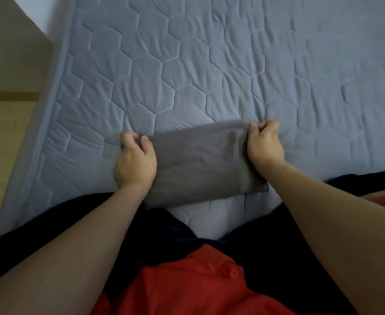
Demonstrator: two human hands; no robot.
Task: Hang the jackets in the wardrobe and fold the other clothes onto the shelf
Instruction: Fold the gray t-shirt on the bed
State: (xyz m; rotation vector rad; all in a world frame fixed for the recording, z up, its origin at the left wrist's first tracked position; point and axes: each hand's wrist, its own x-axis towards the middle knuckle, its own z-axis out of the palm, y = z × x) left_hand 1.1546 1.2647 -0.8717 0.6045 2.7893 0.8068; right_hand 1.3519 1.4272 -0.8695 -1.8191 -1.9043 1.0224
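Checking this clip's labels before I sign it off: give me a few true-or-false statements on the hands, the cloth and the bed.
1. Both hands grip the grey cloth. True: left hand and right hand pinch its far corners.
2. The cloth hangs in the air. False: it lies on the quilted mattress.
3. The cloth is red. False: it is grey; the red garment is nearer the camera.
4. The cloth is folded into a rectangle. True.
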